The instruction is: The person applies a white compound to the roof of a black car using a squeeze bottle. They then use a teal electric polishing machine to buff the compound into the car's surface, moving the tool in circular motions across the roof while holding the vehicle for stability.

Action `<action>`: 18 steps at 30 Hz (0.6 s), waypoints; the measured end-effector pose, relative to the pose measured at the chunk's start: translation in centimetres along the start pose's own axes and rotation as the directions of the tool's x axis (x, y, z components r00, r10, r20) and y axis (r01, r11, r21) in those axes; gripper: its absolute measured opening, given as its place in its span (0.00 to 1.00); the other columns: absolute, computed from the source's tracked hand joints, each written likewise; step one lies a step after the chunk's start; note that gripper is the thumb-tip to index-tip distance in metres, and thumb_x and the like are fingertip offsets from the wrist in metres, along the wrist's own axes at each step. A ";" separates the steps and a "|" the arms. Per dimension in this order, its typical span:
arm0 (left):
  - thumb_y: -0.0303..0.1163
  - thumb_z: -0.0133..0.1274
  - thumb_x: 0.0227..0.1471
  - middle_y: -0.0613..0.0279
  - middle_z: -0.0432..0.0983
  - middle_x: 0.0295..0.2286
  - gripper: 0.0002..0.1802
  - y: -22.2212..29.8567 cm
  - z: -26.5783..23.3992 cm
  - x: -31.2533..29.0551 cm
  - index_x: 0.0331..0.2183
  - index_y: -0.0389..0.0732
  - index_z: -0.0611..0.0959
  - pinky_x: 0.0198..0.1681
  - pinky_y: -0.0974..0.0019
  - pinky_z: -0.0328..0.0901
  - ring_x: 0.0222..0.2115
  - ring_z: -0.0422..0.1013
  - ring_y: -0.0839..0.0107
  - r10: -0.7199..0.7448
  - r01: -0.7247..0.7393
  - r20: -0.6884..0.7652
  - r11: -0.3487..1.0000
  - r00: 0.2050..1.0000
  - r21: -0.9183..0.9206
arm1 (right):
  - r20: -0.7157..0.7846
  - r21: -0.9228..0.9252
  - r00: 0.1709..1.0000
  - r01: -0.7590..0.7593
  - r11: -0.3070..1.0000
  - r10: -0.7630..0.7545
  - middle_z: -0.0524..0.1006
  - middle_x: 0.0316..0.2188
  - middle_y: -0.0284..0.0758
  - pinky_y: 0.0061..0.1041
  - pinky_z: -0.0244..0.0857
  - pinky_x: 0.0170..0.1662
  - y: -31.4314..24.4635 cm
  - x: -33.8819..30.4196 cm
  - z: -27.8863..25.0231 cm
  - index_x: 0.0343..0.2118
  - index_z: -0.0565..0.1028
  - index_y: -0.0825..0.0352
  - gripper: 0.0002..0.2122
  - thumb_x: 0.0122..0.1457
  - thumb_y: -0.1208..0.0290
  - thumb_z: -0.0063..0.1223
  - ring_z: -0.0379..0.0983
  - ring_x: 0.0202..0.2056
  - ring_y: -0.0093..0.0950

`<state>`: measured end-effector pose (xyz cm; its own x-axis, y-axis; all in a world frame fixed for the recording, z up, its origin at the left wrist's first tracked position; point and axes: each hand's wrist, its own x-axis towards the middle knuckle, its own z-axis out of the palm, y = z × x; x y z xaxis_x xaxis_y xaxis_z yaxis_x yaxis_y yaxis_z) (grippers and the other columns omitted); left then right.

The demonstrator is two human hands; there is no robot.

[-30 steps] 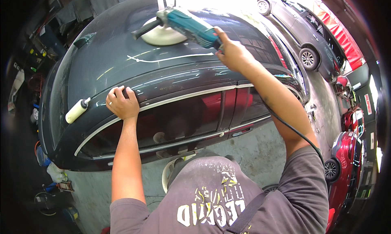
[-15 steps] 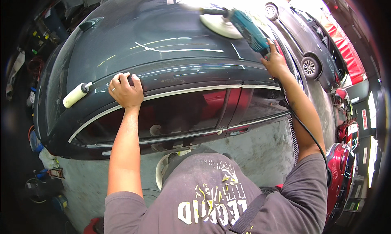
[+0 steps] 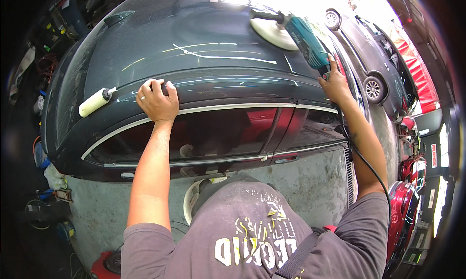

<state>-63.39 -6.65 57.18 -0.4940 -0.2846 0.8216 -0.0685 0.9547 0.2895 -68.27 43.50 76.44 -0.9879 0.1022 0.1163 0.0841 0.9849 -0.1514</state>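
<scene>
My right hand (image 3: 336,84) is closed around the rear of a teal and black power polisher (image 3: 308,43). Its round whitish pad (image 3: 273,35) lies against the dark car roof (image 3: 155,41) toward the far right. From the grip, a black cord (image 3: 366,165) runs down along my right arm. My left hand (image 3: 159,101) rests on the near edge of the roof above the side windows, fingers spread and bent, with nothing in it. Left of that hand, a bottle (image 3: 94,103) of pale yellow liquid with a black cap and white nozzle lies on its side.
A fin antenna (image 3: 119,18) stands up from the roof at the far left. Below the roof edge are dark side windows (image 3: 223,133). Beyond the polisher, at the right, a grey car (image 3: 361,50) is parked. Red cars (image 3: 404,220) stand at the lower right.
The view has tilted slightly, shifting the car and both hands within the picture. Against the roof, the polisher, the left hand and the bottle keep nearly the same places.
</scene>
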 end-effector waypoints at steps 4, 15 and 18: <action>0.44 0.59 0.60 0.60 0.77 0.44 0.11 -0.1 -0.1 -0.1 0.39 0.48 0.84 0.57 0.47 0.64 0.51 0.72 0.54 -0.011 0.011 0.002 1.000 1.000 0.005 | 0.064 0.092 0.995 0.074 0.993 -0.080 0.85 0.49 0.51 0.46 0.72 0.61 -3.6 -1.6 -0.2 0.80 0.47 0.54 0.45 0.65 0.70 0.63 0.82 0.54 0.51; 0.43 0.59 0.60 0.60 0.76 0.44 0.12 0.5 -0.4 0.2 0.38 0.46 0.83 0.57 0.47 0.63 0.51 0.71 0.54 -0.015 0.015 0.018 1.000 1.000 0.004 | 0.048 0.111 0.958 0.277 0.954 -0.283 0.84 0.43 0.58 0.55 0.71 0.55 -8.6 -2.9 0.4 0.80 0.47 0.51 0.43 0.66 0.69 0.61 0.81 0.50 0.60; 0.43 0.59 0.59 0.60 0.76 0.44 0.12 0.5 -0.4 0.2 0.38 0.46 0.83 0.58 0.46 0.63 0.51 0.71 0.54 -0.017 0.017 0.021 1.000 1.000 -0.008 | 0.088 0.090 0.956 0.272 0.958 -0.280 0.84 0.47 0.58 0.55 0.72 0.56 -10.8 -2.8 0.2 0.80 0.46 0.49 0.43 0.67 0.68 0.60 0.81 0.51 0.60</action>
<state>-63.15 -6.28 57.74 -0.5104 -0.2992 0.8062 -0.0702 0.9489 0.3077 -66.44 32.53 77.60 -0.9795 -0.1900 0.0671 -0.1998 0.9588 -0.2021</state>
